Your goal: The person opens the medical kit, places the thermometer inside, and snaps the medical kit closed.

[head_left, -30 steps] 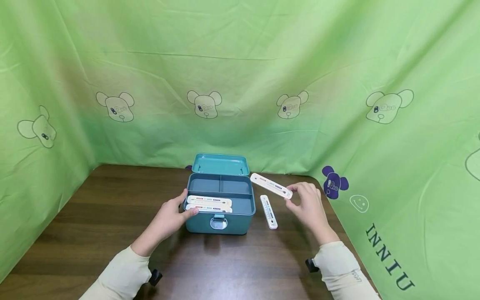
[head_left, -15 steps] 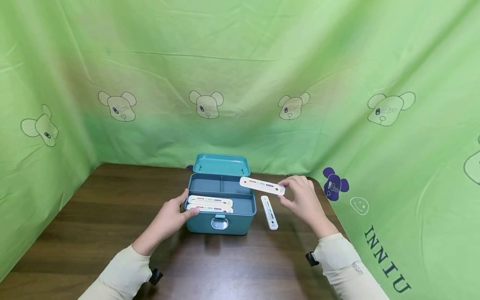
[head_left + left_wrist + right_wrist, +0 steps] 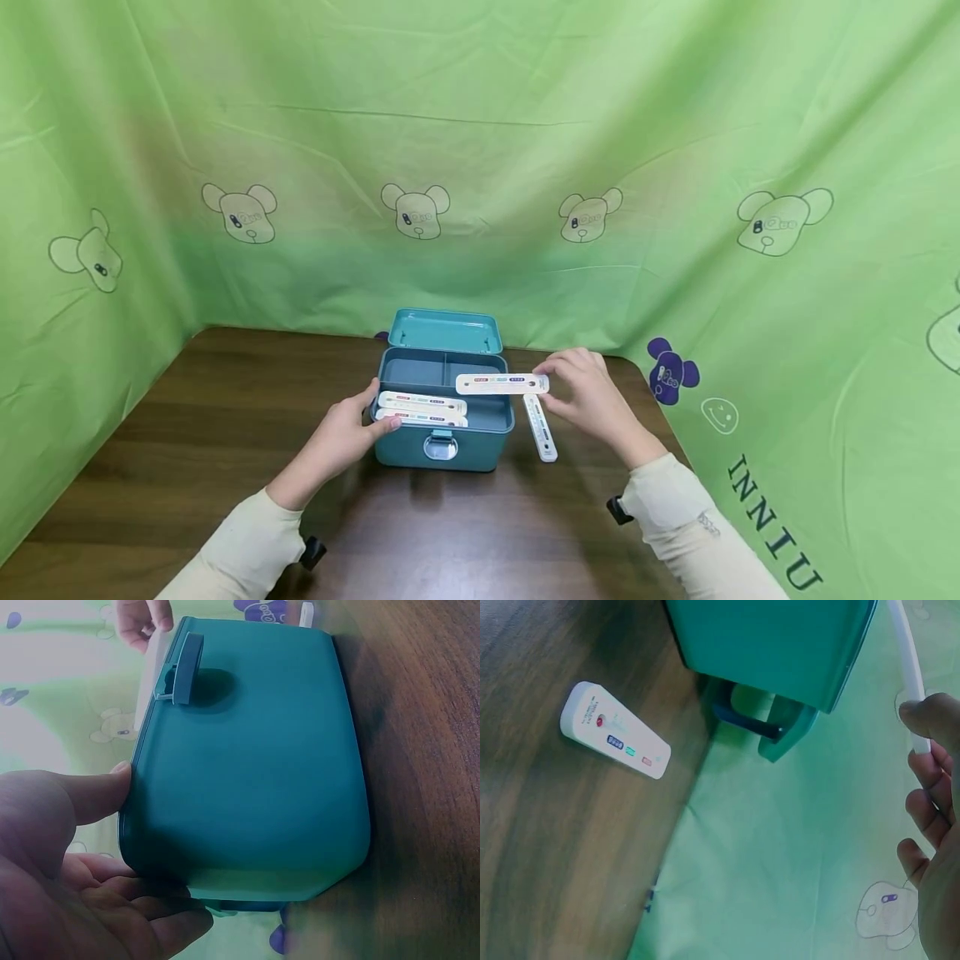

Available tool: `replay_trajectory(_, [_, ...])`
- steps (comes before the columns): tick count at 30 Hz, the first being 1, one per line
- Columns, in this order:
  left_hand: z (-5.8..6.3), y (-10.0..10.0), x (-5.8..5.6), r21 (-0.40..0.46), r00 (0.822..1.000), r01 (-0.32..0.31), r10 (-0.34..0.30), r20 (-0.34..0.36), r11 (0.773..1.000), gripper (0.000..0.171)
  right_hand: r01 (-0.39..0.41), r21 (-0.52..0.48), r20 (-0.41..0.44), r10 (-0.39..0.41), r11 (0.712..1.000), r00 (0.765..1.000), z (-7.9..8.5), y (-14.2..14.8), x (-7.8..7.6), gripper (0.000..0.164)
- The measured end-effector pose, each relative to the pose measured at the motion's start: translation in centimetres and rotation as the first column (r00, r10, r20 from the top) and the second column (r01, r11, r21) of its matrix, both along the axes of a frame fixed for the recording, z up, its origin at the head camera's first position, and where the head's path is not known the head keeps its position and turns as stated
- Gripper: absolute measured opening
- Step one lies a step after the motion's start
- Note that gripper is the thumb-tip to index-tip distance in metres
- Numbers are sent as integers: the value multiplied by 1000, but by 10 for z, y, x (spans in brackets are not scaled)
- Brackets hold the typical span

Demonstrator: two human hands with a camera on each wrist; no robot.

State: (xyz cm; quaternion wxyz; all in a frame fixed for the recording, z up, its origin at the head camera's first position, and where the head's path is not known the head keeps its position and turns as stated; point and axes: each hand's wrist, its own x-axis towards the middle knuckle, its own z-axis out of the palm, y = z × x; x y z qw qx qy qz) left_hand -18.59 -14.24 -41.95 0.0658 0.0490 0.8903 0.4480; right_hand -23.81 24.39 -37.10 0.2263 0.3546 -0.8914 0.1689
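My right hand (image 3: 588, 393) pinches one end of a flat white thermometer (image 3: 498, 384) with coloured labels, between thumb and fingers. It is held level above the right part of an open teal box (image 3: 465, 450), apart from it. Two similar thermometers (image 3: 422, 404) lie side by side in the box's front compartment. My left hand (image 3: 341, 437) holds the box's left front corner; its thumb (image 3: 101, 793) rests at the rim and its fingers lie against the left end. Another thermometer (image 3: 617, 731) lies on the table right of the box.
The box's lid (image 3: 446, 331) is tipped back behind it. A divider splits the rear compartment in two. The dark wooden table (image 3: 225, 417) meets a green patterned cloth (image 3: 480, 275) at the back and sides. A metal clasp (image 3: 440, 447) is on the box front.
My right hand has moved left and slightly toward me, bringing the thermometer from beside the box to above it. The thermometer has turned from slanted to level. My left hand stays put.
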Motion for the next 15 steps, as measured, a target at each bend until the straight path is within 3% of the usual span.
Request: replay_trajectory(15, [-4,-2,-2,-3,1000,3,-3,-15,1000,88,-119,44,97,115,992,989,6,-16,-3,31])
